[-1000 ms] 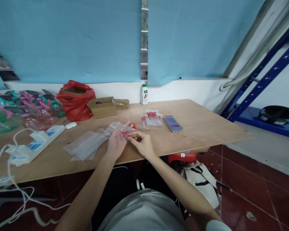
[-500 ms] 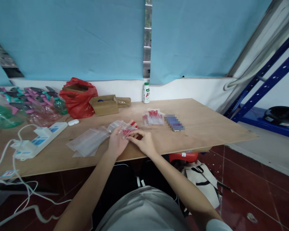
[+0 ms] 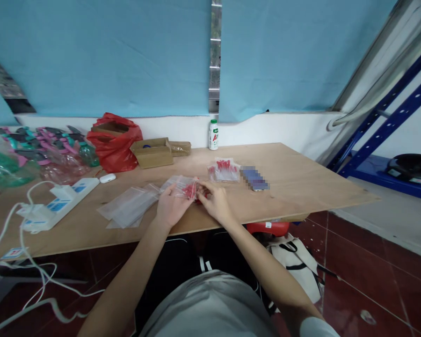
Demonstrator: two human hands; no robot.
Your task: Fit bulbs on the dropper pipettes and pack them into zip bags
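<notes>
A clear zip bag [image 3: 183,182] with small red pieces [image 3: 189,189] inside lies across my left hand [image 3: 171,206], whose fingers and thumb hold it. My right hand [image 3: 214,200] is at the bag's right end, fingers bent and pinched near its edge. Some red shows under the right fingertips, but what they grip is partly hidden. Left of my hands is a loose stack of flat clear zip bags [image 3: 131,206]. Beyond my right hand lie filled bags [image 3: 225,171] with red pieces in them.
A phone [image 3: 254,179] lies right of the filled bags. At the back stand a white bottle [image 3: 213,135], a cardboard box [image 3: 152,153] and a red plastic bag [image 3: 115,145]. A power strip [image 3: 61,203] with cables and several spray bottles [image 3: 56,154] occupy the left.
My right hand has shifted slightly right, to the end of the bag. The bag lies flatter over my left hand, with its red pieces nearer the right end.
</notes>
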